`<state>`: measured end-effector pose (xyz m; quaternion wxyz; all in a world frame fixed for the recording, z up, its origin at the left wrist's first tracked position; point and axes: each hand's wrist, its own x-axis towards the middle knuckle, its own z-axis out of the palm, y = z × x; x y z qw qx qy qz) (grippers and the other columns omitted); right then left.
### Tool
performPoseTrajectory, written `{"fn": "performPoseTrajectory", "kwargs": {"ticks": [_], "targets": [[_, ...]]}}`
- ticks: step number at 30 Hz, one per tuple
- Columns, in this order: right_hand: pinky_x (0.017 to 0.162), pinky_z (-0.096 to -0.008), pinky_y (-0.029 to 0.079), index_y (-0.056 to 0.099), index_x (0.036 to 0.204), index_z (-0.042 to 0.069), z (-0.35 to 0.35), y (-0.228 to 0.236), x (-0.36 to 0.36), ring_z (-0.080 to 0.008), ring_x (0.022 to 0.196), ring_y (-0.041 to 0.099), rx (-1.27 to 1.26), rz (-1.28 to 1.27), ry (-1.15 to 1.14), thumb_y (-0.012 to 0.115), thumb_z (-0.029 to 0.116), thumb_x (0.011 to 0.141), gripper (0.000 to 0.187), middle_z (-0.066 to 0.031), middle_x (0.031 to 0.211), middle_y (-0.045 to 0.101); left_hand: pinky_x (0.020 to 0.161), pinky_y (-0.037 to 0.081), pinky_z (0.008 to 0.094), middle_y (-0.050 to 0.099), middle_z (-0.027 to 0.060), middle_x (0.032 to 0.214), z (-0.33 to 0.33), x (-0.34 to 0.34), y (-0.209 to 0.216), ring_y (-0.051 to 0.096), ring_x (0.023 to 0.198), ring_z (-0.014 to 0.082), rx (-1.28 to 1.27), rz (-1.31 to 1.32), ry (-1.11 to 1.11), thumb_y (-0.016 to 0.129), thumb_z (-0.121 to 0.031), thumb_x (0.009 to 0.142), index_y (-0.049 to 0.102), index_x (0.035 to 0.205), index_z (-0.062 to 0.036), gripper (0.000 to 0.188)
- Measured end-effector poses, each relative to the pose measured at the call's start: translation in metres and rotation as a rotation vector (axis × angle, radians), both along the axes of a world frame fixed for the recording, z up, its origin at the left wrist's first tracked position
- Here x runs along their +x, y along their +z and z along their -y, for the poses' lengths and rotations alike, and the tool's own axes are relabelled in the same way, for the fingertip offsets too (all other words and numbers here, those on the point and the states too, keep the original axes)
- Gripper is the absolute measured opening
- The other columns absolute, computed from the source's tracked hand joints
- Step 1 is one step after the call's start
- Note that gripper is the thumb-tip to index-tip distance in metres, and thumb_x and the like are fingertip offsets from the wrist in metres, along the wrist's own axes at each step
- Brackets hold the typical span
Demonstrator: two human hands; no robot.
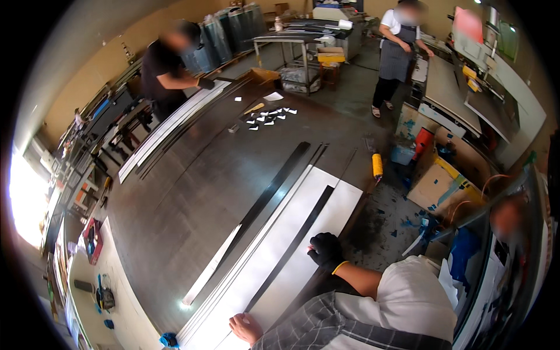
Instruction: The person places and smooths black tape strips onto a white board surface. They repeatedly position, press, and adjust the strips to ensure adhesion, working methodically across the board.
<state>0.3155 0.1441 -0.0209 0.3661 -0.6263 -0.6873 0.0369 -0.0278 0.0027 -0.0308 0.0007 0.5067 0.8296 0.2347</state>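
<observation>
A white sheet [338, 195] lies along the right side of the large dark table [169, 227] in front of me. On it rests a long black strip [291, 248]. My right hand [326, 252], in a black glove with a yellow cuff, is closed over the sheet's right part; whatever its fingers hold is too small to make out. Bare, my left hand [246, 328] rests with its fingers on the sheet's near end, beside the strip's near end. Left of the sheet lies a long flat strip [265, 195], dark at its far end and shiny at its near end.
Across the table, a person [169, 70] handles long white strips [169, 131]. Small black-and-white pieces [269, 118] lie toward the far edge. Another person [399, 55] stands by a machine at the far right. A cardboard box [437, 181] stands right of the table.
</observation>
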Motion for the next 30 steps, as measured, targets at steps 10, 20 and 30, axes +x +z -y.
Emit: {"fn": "performPoseTrajectory", "kwargs": {"ticks": [10,20,30], "targets": [[0.07,-0.0466,0.044,0.054,0.077,0.012,0.003,-0.002,0.002,-0.0329,0.077,0.056,-0.044,0.04,0.066,0.074,0.021,0.073,0.022,-0.0092,0.076,0.057,0.075,0.043,0.0457,0.055,0.0113,0.086,0.027,-0.047,0.001,0.053,0.085,0.0335,0.022,-0.101,0.048,0.067,-0.016,0.081,0.056,0.075,-0.0069,0.015],[0.07,-0.0478,0.044,0.053,0.08,0.012,0.001,-0.001,-0.001,-0.033,0.079,0.057,-0.027,0.073,0.043,0.072,0.022,0.074,0.022,-0.009,0.078,0.058,0.077,0.042,0.0461,0.054,0.0132,0.088,0.078,-0.137,-0.005,0.052,0.086,0.0333,-0.081,-0.31,0.172,0.06,-0.02,0.089,0.057,0.078,-0.0063,0.018],[0.073,-0.0462,0.046,0.059,0.078,0.007,-0.012,-0.012,0.023,-0.0362,0.082,0.058,-0.143,-0.228,-0.038,0.071,0.021,0.08,0.018,-0.015,0.082,0.061,0.085,0.045,0.0479,0.06,0.0136,0.106,0.103,-0.183,0.01,0.056,0.1,0.0342,-0.222,-0.337,0.513,0.056,-0.028,0.095,0.063,0.094,-0.0062,0.022]]}}
